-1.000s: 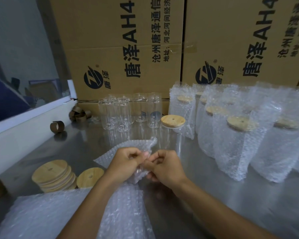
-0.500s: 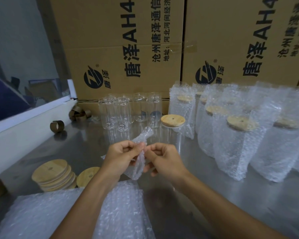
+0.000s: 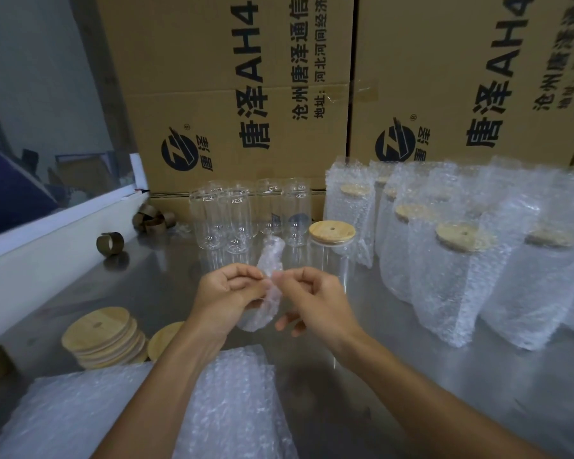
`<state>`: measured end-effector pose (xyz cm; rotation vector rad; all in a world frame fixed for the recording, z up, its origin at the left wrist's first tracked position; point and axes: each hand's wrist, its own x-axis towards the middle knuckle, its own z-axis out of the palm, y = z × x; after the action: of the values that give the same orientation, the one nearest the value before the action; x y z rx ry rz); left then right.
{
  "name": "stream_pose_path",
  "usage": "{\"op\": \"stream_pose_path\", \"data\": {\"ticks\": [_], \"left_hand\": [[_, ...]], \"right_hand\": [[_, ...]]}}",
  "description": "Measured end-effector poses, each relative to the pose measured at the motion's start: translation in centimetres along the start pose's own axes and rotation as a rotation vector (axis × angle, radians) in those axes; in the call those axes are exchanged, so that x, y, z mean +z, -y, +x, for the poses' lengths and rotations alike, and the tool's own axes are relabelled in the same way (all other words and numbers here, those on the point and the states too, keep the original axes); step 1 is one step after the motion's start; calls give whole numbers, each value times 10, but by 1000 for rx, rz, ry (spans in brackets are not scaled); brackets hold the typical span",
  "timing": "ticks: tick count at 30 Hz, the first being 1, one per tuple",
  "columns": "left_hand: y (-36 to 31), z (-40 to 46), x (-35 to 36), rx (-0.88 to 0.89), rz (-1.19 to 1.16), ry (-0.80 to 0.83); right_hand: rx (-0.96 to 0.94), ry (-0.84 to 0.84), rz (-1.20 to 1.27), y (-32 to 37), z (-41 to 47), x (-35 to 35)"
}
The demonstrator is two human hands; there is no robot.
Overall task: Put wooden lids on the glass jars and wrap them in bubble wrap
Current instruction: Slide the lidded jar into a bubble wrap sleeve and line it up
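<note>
Dim, cool indoor light falls evenly across a steel worktop (image 3: 411,376), which returns soft grey reflections of the clear glass jars (image 3: 232,220) rather than hard glare. Shadows are faint and diffuse, pooling under both forearms and beneath the stack of wooden lids (image 3: 105,336). The 2 cardboard cartons (image 3: 246,94) at the back are the warmest, best-lit surfaces. Wide-angle distortion bows their edges and tilts the printed lettering outward toward the corners. Detail softens at the frame's right edge, where the bubble-wrapped jars (image 3: 527,276) smear slightly. The bubble wrap sheets (image 3: 80,415) at lower left catch pale, milky highlights. The upper-left corner stays murky.
</note>
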<state>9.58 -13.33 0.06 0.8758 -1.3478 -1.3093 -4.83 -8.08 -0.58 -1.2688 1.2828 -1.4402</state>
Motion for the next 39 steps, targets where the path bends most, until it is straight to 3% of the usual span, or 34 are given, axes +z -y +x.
{"op": "stream_pose_path", "data": {"ticks": [5, 14, 20, 24, 27, 31, 35, 37, 39], "left_hand": [[4, 0, 2, 33, -4, 31], [4, -2, 7, 98, 212, 30], [1, -1, 2, 20, 84, 70], [3, 5, -6, -44, -50, -80], [4, 10, -11, -40, -76, -181], [3, 11, -10, 37, 18, -253], [5, 7, -9, 199, 222, -253], [5, 6, -8, 255, 347, -209], [6, 5, -6, 296, 473, -163]], "right_hand": [[-91, -19, -75, -5, 2, 2], [-3, -8, -10, -8, 6, 1], [-19, -95, 55, -6, 3, -4], [23, -117, 12, -1, 4, -4], [24, -172, -237, 2, 4, -9], [-228, -381, -701, 15, -2, -17], [-621, -551, -588, 40, 0, -32], [-656, -601, -613, 46, 4, -43], [-563, -599, -614, 46, 9, -53]]}}
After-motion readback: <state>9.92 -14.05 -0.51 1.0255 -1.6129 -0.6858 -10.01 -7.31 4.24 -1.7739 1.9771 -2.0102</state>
